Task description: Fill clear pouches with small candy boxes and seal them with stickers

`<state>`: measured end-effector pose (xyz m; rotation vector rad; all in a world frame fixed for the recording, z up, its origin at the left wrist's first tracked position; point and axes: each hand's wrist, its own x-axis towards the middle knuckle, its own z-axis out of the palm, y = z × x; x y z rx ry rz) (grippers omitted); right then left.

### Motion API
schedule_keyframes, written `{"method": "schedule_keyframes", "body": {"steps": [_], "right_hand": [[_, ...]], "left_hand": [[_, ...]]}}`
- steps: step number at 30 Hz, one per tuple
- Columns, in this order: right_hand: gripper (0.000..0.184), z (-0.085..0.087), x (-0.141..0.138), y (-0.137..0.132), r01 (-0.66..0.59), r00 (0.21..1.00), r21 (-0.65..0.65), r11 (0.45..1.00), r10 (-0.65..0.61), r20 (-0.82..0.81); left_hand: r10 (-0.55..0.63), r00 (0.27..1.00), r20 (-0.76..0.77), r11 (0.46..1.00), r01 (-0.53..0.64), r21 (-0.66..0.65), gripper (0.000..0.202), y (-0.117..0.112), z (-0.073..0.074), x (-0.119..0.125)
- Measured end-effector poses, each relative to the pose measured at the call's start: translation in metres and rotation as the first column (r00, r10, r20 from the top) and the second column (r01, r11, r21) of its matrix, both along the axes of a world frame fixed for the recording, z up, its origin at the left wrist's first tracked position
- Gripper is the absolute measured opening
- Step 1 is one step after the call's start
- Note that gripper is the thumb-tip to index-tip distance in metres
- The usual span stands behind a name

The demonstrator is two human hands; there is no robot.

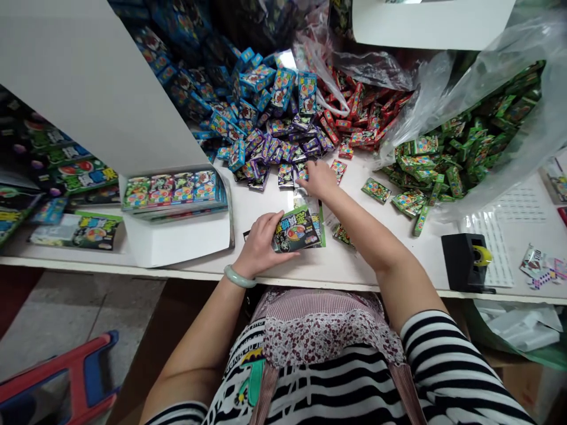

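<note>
My left hand (262, 245) grips a flat black-and-green printed box (296, 229) near the table's front edge, thumb along its lower side. Another printed packet (316, 219) shows partly behind it. Farther forward, my right hand (319, 179) is closed at the fingertips on a small blue box (302, 171), mostly covered by the fingers. Just beyond lie small purple boxes (283, 147) in a heap. A red box (339, 170) lies beside the right hand, and a green box (343, 235) sits under the right forearm.
Heaps of blue boxes (259, 78), red boxes (374, 118) and green boxes (469, 141) spread across the back, with clear plastic bags (425, 112) around some. An open white carton (177, 239) holding filled rows stands left. A black tape dispenser (463, 262) sits right.
</note>
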<state>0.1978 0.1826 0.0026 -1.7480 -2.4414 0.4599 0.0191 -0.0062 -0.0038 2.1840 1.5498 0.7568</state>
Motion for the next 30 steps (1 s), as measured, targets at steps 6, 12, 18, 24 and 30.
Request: {"method": "schedule_keyframes", "body": {"steps": [6,12,18,24,30], "right_hand": [[0.045,-0.007,-0.023,0.011,-0.033,0.991,-0.055,0.998,0.040,0.124],[0.049,0.003,-0.020,0.016,-0.021,0.990,-0.109,0.994,0.036,0.135],[0.054,0.014,0.009,0.015,-0.007,1.000,-0.087,0.996,0.008,0.013],[0.071,0.001,-0.001,0.003,-0.106,0.994,-0.080,0.991,0.107,0.012],[0.083,-0.003,-0.008,0.019,-0.200,0.969,-0.150,0.968,0.218,0.116]], "left_hand": [[0.028,1.000,0.013,0.999,-0.029,0.031,0.099,-0.002,-0.004,-0.008],[0.005,0.999,0.038,1.000,-0.005,0.018,0.099,-0.001,-0.006,-0.007],[0.037,0.999,0.036,0.999,-0.038,0.016,0.096,-0.008,-0.005,-0.017],[0.011,0.999,0.032,1.000,-0.012,0.019,0.094,-0.004,-0.003,-0.013],[0.013,0.999,0.034,0.999,-0.014,0.034,0.095,-0.006,-0.001,-0.014]]}}
